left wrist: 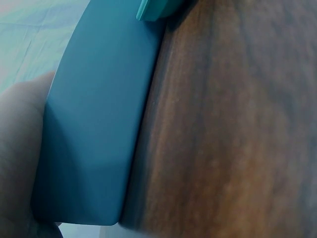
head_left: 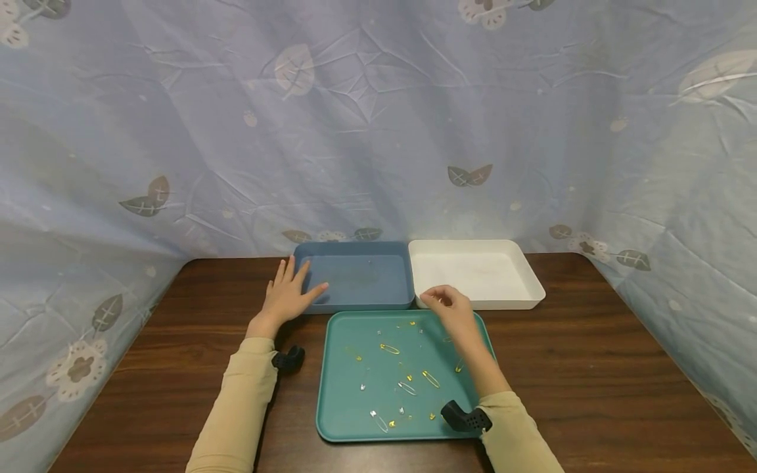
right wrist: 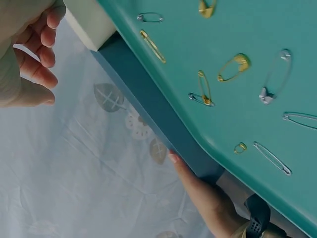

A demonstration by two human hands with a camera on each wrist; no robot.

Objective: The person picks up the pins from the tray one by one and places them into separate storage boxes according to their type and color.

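My left hand (head_left: 285, 299) lies with spread, straight fingers at the left front corner of the blue tray (head_left: 355, 307), its thumb over the front rim. In the left wrist view, part of that hand shows beside the tray's blue wall (left wrist: 94, 119). My right hand (head_left: 452, 312) hovers between the white tray (head_left: 479, 305) and the green tray (head_left: 367, 430), at the white tray's front left corner. Its fingers (right wrist: 47, 59) are loosely bent, thumb apart from them, and no object shows between them. Gold and silver safety pins (right wrist: 235, 67) of several sizes lie scattered on the green tray.
The blue and white trays stand side by side at the back of the dark wooden table (head_left: 603, 368). Behind them hangs a pale blue patterned cloth (head_left: 378, 131). The green tray sits in front of both, close to them.
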